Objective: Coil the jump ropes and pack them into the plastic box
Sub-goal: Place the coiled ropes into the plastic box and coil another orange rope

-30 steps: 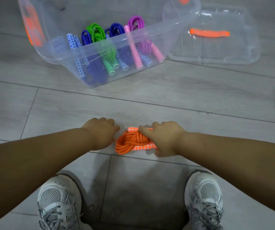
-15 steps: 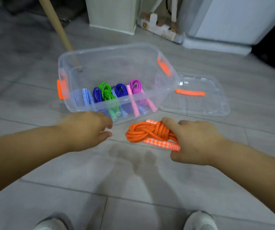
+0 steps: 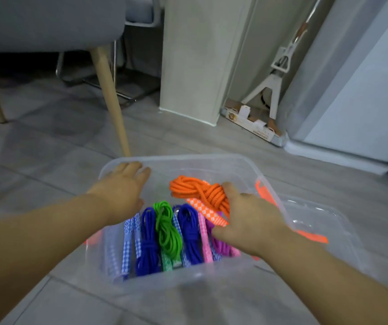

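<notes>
the grey tiled floor (image 3: 47, 141) fills most of the view. a white appliance (image 3: 357, 90) is cut off at the right edge, and a grey chair (image 3: 47, 22) is cut off at the top left, showing only its seat and pale legs. the clear plastic box (image 3: 188, 158) sits on the floor in the middle, its near wall blurred and hard to trace. its lid (image 3: 324, 221) lies just beside it on the right, partly hidden behind the right forearm. the left hand (image 3: 122, 191) reaches over the far left corner of the box, fingers straight and slightly apart, holding nothing; whether they touch the rim i cannot tell. the right hand (image 3: 247, 221) holds the coiled orange jump rope (image 3: 195, 191) over the inside of the box, fingers curled round the bundle and its checked handles, their tips hidden. below it, blue ropes (image 3: 148, 242), a green rope (image 3: 167, 228) and a purple rope (image 3: 221, 248), half covered by the hand, lie side by side in the box.
</notes>
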The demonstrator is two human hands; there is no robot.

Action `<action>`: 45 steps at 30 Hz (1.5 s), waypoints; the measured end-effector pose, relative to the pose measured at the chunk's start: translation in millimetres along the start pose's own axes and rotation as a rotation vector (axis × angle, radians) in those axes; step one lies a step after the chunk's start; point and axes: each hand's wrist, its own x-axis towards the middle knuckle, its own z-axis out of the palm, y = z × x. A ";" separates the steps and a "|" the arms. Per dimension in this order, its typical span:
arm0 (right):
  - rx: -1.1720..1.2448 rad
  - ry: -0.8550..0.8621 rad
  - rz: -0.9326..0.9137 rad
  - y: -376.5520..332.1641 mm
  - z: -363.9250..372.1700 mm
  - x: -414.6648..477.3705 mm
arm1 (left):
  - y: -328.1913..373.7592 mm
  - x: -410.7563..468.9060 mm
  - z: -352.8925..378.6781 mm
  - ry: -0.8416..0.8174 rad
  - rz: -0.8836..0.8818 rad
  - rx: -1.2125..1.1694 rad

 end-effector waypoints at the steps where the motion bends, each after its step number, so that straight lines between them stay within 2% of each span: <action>1: 0.002 -0.033 0.016 -1.5 11.1 17.3 | 0.1 13.7 1.8 0.009 0.002 0.003; 7: 0.012 -0.222 0.107 -4.2 75.9 83.1 | 6.0 70.7 18.8 0.038 0.039 0.065; 14: -0.007 -0.420 0.085 -20.9 130.5 88.1 | -5.9 83.5 41.7 0.311 0.131 0.147; 18: -0.064 -0.591 0.001 -26.4 140.0 84.1 | 5.9 79.2 45.6 0.257 0.082 0.179; 21: -0.111 -0.649 -0.029 -23.6 136.3 84.4 | 8.0 77.2 47.7 0.178 0.031 0.166; 26: -0.145 -0.560 -0.120 -5.7 104.3 83.1 | 4.5 73.2 33.9 0.054 0.048 0.102; 31: -0.095 -0.302 -0.150 26.5 57.1 54.1 | 15.4 63.0 -7.4 -0.035 0.036 0.064; 33: -0.078 -0.207 -0.137 44.8 34.9 36.3 | 30.1 55.6 -22.9 0.010 0.082 0.015; 37: 0.029 -0.016 -0.008 89.6 2.4 -11.7 | 82.7 29.5 -42.3 0.203 0.248 -0.066; 40: 0.119 0.104 0.112 125.4 -3.8 -58.3 | 133.0 2.6 -46.9 0.307 0.435 -0.148; 42: 0.143 0.146 0.187 149.0 4.4 -88.6 | 167.9 -15.4 -43.4 0.356 0.571 -0.150; 45: 0.115 0.067 0.291 183.6 34.6 -128.9 | 220.7 -38.4 -28.5 0.434 0.726 -0.108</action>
